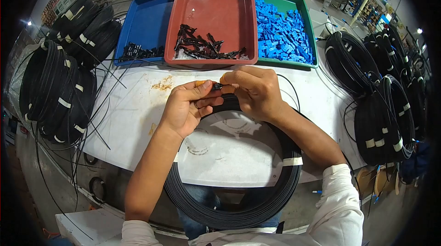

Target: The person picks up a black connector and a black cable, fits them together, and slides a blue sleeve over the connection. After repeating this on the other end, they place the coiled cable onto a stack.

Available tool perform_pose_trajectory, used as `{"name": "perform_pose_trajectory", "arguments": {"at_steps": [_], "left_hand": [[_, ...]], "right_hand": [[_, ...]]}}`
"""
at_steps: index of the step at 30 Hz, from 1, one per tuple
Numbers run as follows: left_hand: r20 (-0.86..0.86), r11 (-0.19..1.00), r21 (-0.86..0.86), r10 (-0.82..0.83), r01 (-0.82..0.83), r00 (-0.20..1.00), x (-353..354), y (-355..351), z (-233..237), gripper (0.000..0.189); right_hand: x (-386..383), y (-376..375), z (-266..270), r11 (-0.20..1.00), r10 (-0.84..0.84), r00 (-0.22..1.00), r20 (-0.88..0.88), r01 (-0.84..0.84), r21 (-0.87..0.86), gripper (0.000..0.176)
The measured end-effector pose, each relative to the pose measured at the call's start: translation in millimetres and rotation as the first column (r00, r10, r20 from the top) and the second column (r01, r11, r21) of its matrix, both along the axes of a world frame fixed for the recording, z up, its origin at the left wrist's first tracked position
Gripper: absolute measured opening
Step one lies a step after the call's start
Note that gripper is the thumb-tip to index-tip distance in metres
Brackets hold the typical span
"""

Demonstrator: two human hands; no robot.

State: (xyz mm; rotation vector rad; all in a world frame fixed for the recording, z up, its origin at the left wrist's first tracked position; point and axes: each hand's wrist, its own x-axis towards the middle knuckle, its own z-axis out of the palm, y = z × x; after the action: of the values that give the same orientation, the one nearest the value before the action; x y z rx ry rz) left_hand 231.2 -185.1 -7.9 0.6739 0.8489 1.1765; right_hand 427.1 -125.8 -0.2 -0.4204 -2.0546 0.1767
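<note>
Above the far rim of a coil of black cable (232, 220), my two hands meet at fingertip height. Between thumb and fingers my left hand (186, 105) pinches a small black plastic piece (217, 87), probably a connector part. My right hand (255, 92) is closed at the other side of that piece, its fingertips touching it; fingers hide most of the grip. Yellow wraps show on a fingertip of each hand. White tape (292, 161) binds the coil, which hangs over the table's near edge towards my lap.
Behind my hands stand a red tray (220, 2) with black pieces, a blue tray (147, 20) with black parts, and a green tray (294, 2) full of blue connectors (282, 32). Cable coils (59, 89) are stacked left, with loose ends sticking out; more coils (351, 62) stand right.
</note>
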Motion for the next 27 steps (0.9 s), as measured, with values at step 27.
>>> {"name": "perform_pose_trajectory", "arguments": {"at_steps": [27], "left_hand": [[-0.367,0.354,0.929,0.918,0.109,0.153,43,3,5,0.018]], "right_hand": [[-6,-16,5,0.623,-0.016,0.923,-0.385,-0.293,-0.726,0.009]]}}
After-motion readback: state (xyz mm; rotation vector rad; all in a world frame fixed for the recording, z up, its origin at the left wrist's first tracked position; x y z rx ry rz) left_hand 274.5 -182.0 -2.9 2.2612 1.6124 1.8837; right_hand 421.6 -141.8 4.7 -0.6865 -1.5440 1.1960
